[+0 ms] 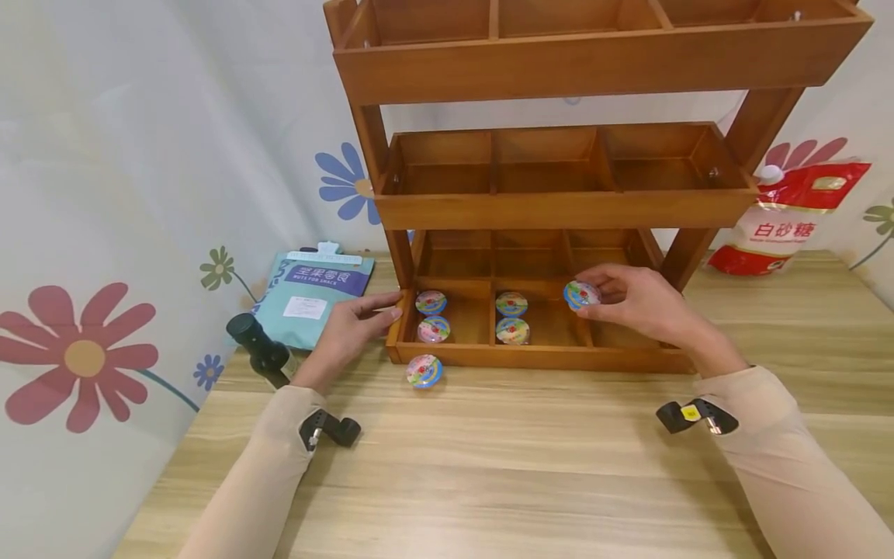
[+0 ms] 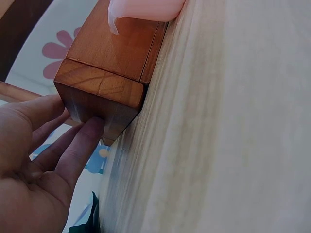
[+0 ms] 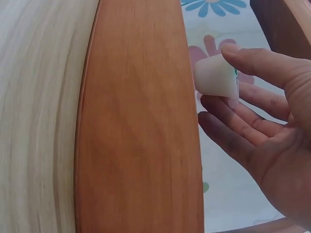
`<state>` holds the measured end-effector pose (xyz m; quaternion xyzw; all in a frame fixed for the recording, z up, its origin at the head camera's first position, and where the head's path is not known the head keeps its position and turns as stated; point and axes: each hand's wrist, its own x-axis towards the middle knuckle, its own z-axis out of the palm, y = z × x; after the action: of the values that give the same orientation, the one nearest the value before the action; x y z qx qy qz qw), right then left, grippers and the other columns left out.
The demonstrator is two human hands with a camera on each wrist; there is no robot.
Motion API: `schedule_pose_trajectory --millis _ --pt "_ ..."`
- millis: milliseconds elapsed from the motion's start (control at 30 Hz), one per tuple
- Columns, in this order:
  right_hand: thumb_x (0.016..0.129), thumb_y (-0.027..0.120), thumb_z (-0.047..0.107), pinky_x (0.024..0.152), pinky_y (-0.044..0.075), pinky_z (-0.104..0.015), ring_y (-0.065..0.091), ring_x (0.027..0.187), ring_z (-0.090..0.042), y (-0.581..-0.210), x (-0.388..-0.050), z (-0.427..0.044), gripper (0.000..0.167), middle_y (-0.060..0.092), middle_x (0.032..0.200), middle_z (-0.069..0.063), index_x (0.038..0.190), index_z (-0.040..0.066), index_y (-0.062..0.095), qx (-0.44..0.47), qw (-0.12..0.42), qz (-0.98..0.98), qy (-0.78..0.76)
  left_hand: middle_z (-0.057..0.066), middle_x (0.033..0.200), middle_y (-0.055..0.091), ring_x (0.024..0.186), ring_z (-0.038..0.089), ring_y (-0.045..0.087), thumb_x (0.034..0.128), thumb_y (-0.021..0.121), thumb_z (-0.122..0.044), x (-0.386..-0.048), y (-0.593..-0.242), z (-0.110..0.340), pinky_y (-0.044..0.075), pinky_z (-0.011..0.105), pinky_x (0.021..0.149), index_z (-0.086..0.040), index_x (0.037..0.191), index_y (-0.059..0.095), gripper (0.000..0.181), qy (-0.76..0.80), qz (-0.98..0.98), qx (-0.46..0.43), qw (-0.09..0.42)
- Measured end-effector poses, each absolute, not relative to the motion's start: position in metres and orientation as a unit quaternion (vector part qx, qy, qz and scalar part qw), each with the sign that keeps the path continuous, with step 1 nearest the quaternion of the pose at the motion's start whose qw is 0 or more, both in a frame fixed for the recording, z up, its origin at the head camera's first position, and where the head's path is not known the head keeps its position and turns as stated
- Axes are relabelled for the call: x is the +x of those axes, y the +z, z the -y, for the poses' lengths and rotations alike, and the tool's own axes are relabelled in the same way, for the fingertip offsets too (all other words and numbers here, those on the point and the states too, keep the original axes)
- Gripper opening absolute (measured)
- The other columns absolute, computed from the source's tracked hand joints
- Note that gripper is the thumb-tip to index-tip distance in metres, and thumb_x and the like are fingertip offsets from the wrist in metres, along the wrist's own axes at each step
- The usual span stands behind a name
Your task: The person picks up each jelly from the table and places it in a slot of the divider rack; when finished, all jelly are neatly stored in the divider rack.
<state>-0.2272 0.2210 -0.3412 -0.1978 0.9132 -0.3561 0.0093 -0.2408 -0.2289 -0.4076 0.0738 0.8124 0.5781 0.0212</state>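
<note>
My right hand (image 1: 639, 301) pinches a small jelly cup (image 1: 582, 295) with a printed lid over the right part of the bottom shelf tray (image 1: 545, 357). In the right wrist view the white cup (image 3: 215, 76) sits between thumb and fingers of that hand (image 3: 272, 111), just past the tray's front board (image 3: 141, 121). My left hand (image 1: 352, 330) touches the tray's left end; in the left wrist view its fingers (image 2: 80, 145) rest against the wooden corner (image 2: 104, 97). Two cups (image 1: 433, 329) lie in the left compartment and two (image 1: 513, 331) in the middle one.
One more cup (image 1: 424, 372) stands on the table (image 1: 489, 466) before the tray. Left are a dark bottle (image 1: 261, 349) and a teal snack bag (image 1: 307, 303); a red and white bag (image 1: 785, 221) stands at right. Upper shelf tiers (image 1: 566, 210) overhang the bottom one.
</note>
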Motion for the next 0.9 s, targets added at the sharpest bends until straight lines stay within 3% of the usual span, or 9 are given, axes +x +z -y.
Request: schedule_pose_trajectory --millis 267,733,900 --pt "0.094 0.084 0.026 0.093 0.052 -0.043 0.070 0.111 -0.035 -0.343 -0.232 -0.232 0.054 0.073 0.120 -0.019 0.137 0.000 0.066 -0.182 0.003 -0.922 -0.341 0.014 0.141 0.067 0.114 0.028 0.072 0.1036 0.073 -0.020 -0.239 -0.407 0.228 0.063 0.033 0.090 -0.007 0.143 0.068 0.042 0.573 -0.816 0.068 0.023" --pt "0.097 0.081 0.026 0.090 0.054 -0.033 0.068 0.116 -0.039 -0.348 -0.238 -0.242 0.056 0.068 0.128 -0.025 0.140 -0.004 0.061 -0.171 0.034 -0.924 -0.341 0.016 0.141 0.067 0.117 0.031 0.071 0.1036 0.073 -0.017 -0.240 -0.407 0.228 0.063 0.033 0.092 -0.005 0.143 0.068 0.041 0.578 -0.813 0.073 0.021" --pt "0.098 0.080 0.026 0.093 0.054 -0.039 0.066 0.118 -0.041 -0.353 -0.240 -0.243 0.057 0.066 0.130 -0.026 0.141 -0.005 0.060 -0.164 0.044 -0.924 -0.344 0.016 0.142 0.066 0.119 0.032 0.070 0.1041 0.072 -0.017 -0.239 -0.406 0.228 0.062 0.033 0.092 -0.005 0.143 0.068 0.041 0.573 -0.816 0.074 0.022"
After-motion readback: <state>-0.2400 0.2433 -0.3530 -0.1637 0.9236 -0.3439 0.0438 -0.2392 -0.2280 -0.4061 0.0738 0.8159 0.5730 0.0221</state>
